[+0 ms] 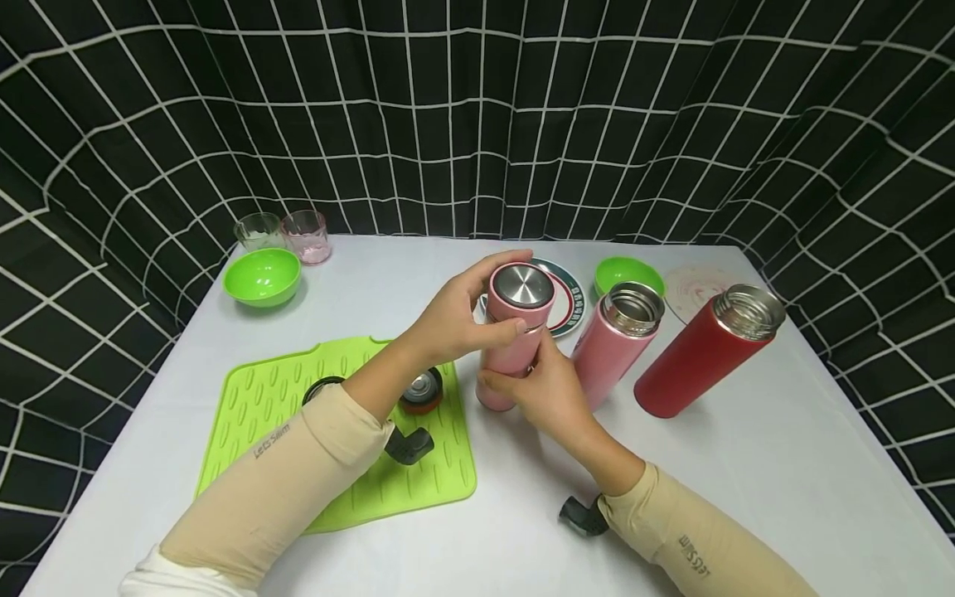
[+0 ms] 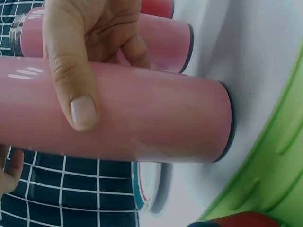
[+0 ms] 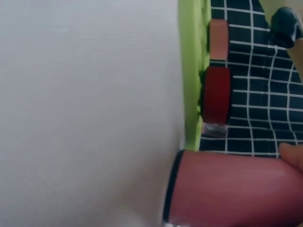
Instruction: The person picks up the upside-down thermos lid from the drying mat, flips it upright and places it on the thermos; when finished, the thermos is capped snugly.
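Note:
A pink thermos stands upright at mid-table, with a steel-topped pink lid on it. My left hand grips it around the lid, thumb across the front. Lower down, my right hand holds the body; in the left wrist view its thumb lies along the pink side. The thermos base is close over the white table in the right wrist view. Just right stand an uncapped pink thermos and an uncapped red thermos, their steel mouths showing.
A green mat at the left bears a red lid and a pink lid, partly behind my left forearm in the head view. Farther back are a green bowl, glasses, a plate and another green bowl.

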The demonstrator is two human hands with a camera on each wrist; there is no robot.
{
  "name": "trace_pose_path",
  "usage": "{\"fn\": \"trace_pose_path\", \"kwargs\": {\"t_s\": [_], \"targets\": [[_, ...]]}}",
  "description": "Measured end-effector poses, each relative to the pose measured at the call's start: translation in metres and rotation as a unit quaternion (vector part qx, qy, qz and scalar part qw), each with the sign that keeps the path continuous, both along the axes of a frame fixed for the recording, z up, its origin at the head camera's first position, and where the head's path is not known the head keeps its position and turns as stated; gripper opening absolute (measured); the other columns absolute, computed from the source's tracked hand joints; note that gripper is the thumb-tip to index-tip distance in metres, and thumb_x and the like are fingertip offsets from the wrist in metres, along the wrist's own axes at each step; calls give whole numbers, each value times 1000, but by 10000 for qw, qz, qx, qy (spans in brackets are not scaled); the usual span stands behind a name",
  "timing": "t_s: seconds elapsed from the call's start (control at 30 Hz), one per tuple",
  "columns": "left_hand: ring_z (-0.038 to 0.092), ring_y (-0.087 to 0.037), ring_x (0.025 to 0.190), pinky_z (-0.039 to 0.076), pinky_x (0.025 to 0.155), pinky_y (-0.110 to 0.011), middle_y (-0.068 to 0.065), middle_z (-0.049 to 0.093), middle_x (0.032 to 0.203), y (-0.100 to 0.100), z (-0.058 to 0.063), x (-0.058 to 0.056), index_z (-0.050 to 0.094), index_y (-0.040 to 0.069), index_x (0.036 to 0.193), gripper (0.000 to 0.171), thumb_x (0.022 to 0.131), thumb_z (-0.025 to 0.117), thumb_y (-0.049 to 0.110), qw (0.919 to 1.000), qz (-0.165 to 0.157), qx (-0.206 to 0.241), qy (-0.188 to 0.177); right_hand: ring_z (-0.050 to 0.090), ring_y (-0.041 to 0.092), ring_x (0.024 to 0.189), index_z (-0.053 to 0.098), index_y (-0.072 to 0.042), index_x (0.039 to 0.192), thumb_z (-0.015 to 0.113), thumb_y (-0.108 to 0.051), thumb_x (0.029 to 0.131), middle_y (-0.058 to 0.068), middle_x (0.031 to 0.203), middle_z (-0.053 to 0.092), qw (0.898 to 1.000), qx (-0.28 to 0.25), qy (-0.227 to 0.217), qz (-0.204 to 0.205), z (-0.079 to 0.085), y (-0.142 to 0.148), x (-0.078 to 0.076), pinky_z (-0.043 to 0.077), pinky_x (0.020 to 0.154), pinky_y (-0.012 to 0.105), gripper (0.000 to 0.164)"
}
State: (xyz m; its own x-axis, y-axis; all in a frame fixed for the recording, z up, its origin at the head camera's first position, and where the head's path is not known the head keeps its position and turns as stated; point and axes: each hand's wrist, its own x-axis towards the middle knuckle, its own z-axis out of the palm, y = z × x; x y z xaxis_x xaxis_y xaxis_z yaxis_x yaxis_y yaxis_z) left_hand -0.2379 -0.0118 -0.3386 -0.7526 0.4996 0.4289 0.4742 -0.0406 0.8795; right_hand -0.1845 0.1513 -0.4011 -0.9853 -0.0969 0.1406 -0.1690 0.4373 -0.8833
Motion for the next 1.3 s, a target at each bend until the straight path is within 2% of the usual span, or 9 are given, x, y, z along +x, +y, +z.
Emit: {"fn": "trace_pose_path", "kwargs": {"t_s": [0.27, 0.37, 0.53, 0.63, 0.77, 0.97, 1.1, 1.23, 1.3], "targets": [[57, -13, 111, 46, 96, -35, -1, 59, 124, 3, -1, 10, 40, 10, 144, 83, 75, 84, 18, 9974, 674, -147, 218, 61, 15, 102, 47, -18, 133, 88, -30, 72, 0, 115, 64, 9991, 397, -19, -111, -3, -3, 3, 50, 86, 35, 75], [53, -12, 115, 44, 98, -36, -2, 57, 127, 1, -3, 10, 34, 10, 147, 89, 74, 84, 16, 9974, 662, -127, 245, 61, 15, 104, 47, -18, 133, 89, -30, 71, 0, 116, 64, 9993, 351, -57, -138, -5, -4, 4, 50, 88, 36, 75], [53, -13, 114, 44, 98, -36, -2, 57, 127, -1, -3, 8, 46, 6, 138, 74, 75, 81, 20, 9964, 683, -145, 490, 61, 15, 104, 46, -17, 132, 89, -29, 71, 0, 115, 64, 9995, 310, 18, -111, -4, -4, 2, 49, 88, 35, 76], [50, -14, 117, 41, 101, -37, -3, 53, 130, -2, -3, 6, 43, 5, 139, 77, 74, 81, 21, 9974, 551, -159, 441, 61, 15, 102, 48, -16, 130, 89, -30, 71, 0, 114, 64, 9992, 368, -3, -127, -3, -3, 1, 49, 87, 35, 74], [47, -13, 119, 41, 100, -35, -2, 50, 129, -1, -3, 5, 43, 6, 137, 77, 73, 83, 22, 9967, 690, -223, 370, 61, 15, 102, 47, -15, 131, 89, -31, 71, 0, 113, 65, 9990, 444, 17, -95, -1, -2, 0, 49, 87, 35, 75], [35, -12, 127, 35, 105, -35, -5, 43, 136, 2, 1, 9, 34, 7, 142, 88, 72, 84, 26, 9932, 884, -428, 626, 61, 15, 102, 48, -14, 130, 89, -29, 72, 0, 114, 64, 9989, 455, 88, -17, 1, -1, -2, 50, 86, 35, 73], [44, -13, 121, 39, 102, -33, -5, 50, 131, 2, 1, 9, 44, 5, 137, 75, 74, 81, 22, 9941, 867, -282, 579, 61, 15, 102, 46, -15, 131, 89, -29, 72, 1, 114, 64, 9993, 356, 38, -83, -1, -2, -1, 50, 86, 35, 75], [45, -15, 121, 37, 103, -33, -6, 47, 133, 0, 0, 8, 37, 4, 140, 80, 74, 81, 18, 9966, 613, -258, 481, 61, 15, 103, 45, -15, 131, 89, -28, 71, 1, 115, 64, 9997, 233, -68, -83, -1, -2, 0, 50, 87, 36, 76], [46, -14, 119, 39, 100, -32, -5, 48, 130, -1, 0, 9, 39, 5, 137, 79, 74, 83, 22, 9960, 697, -335, 458, 61, 15, 104, 45, -15, 132, 89, -27, 72, 0, 116, 63, 9998, 196, -67, -54, -1, -3, 0, 50, 88, 35, 76]]}}
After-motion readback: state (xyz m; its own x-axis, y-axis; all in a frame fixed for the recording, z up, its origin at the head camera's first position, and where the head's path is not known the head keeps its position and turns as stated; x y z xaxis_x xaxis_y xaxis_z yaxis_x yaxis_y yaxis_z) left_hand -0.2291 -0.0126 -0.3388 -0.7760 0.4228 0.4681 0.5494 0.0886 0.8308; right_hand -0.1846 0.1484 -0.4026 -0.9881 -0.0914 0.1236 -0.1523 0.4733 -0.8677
